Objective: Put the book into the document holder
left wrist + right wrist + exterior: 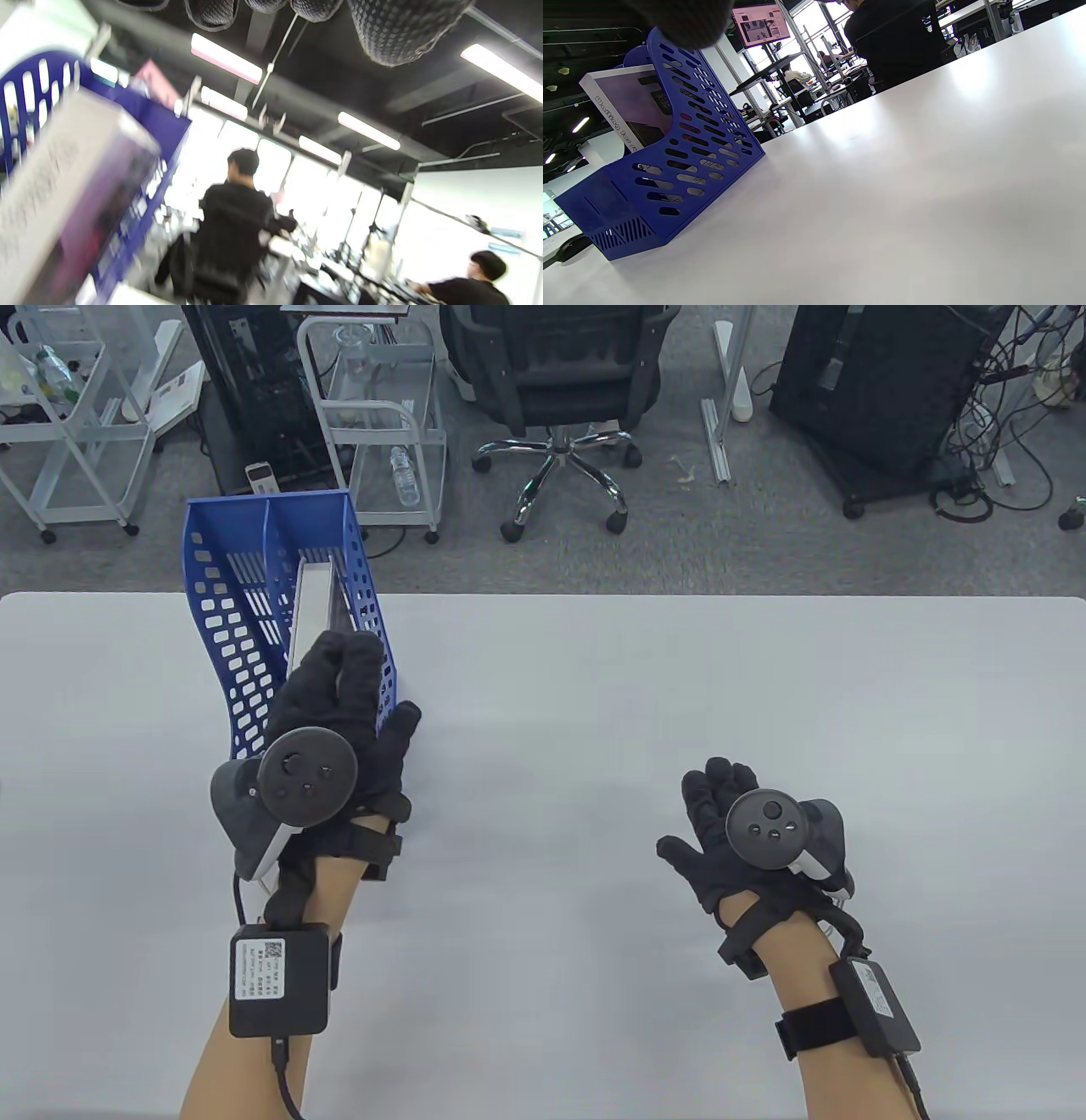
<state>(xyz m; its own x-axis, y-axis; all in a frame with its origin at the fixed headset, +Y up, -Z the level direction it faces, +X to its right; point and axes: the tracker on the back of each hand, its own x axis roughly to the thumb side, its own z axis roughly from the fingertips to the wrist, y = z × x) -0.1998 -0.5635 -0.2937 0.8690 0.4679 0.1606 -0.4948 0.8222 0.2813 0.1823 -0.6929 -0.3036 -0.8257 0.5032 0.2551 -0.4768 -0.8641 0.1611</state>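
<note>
Near the bottom right of the table view, the right hand (730, 831) lies low over the white table (679, 687) with its fingers spread loose and nothing in it, well apart from the work. More to the left and a little farther up, the left hand (339, 712) is at the front opening of the blue holder (229, 585). Its fingers (344, 661) are curled over the near end of the book (310, 602); they seem to touch or grip this end, but the glove hides the contact and I cannot tell how firm the hold is. The book stands on its edge inside the right compartment of the holder, against the right wall. Its long axis runs away from the hand, toward the back wall in the upper left of the frame. In the right wrist view the book (630, 108) leans and its upper corner rises above the blue wall (695, 140), so I judge it is not fully seated. The left hand is much the nearer one, and the book lies straight ahead of its fingers. The next move is probably a push along this axis, deeper into the slot.
</note>
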